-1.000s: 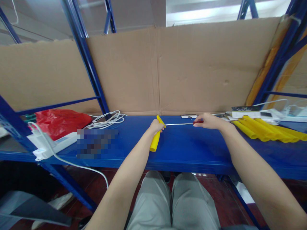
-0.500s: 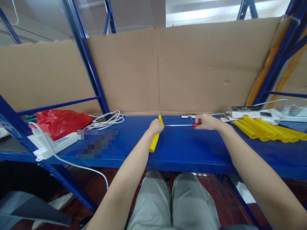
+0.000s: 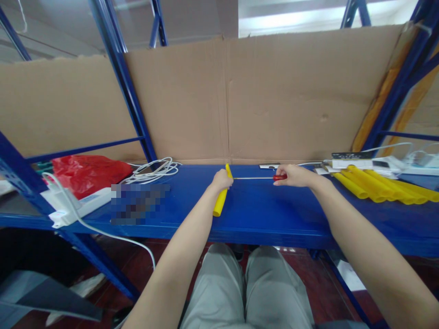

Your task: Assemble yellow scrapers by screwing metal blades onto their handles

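Observation:
My left hand [image 3: 222,179] is closed around a yellow tube [image 3: 220,203], which lies slanted on the blue shelf top [image 3: 254,210] with its lower end toward me. In my right hand [image 3: 290,175] is a screwdriver [image 3: 279,177], gripped by its red handle. Its thin metal shaft runs level to the left and meets the tube beside my left fingers. The shaft's tip is hidden at the tube and my hand, so I cannot tell whether it enters the tube.
Several more yellow tubes [image 3: 380,185] lie at the right. A red plastic bag [image 3: 89,173], a coiled white cable [image 3: 156,170] and a white power strip [image 3: 92,201] are at the left. Cardboard [image 3: 291,96] stands along the back. Blue posts [image 3: 132,96] rise on both sides.
My right hand has turned slightly about the red handle and shifted a little to the left. The tube and my left hand have hardly moved.

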`<state>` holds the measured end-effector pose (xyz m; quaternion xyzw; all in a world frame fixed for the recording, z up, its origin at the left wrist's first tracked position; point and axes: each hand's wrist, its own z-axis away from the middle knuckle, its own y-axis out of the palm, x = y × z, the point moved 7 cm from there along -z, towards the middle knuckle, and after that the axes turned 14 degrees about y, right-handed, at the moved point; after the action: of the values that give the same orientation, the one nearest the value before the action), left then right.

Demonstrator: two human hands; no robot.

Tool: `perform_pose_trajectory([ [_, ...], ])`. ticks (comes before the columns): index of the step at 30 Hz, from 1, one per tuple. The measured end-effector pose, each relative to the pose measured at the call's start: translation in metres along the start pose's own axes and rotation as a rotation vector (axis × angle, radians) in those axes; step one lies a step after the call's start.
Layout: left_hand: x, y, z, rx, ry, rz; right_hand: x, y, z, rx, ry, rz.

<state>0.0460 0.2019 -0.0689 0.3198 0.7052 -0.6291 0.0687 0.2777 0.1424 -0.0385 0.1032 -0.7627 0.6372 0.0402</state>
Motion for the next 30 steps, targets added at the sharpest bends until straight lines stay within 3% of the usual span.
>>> perform_pose_trajectory([
  [11,0.006,-0.001,-0.004,-0.011,-0.024,-0.031,0.008,-0.006,0.000,-0.144,0.037,0.113],
  [21,0.010,-0.006,-0.002,-0.050,-0.070,-0.033,0.011,0.007,-0.001,-0.036,-0.003,0.086],
  [27,0.007,-0.007,0.001,-0.048,-0.069,-0.016,0.019,0.006,0.003,-0.083,-0.025,0.217],
  [30,0.006,-0.007,0.002,-0.045,-0.074,0.023,0.015,0.009,0.002,-0.025,0.025,0.238],
])
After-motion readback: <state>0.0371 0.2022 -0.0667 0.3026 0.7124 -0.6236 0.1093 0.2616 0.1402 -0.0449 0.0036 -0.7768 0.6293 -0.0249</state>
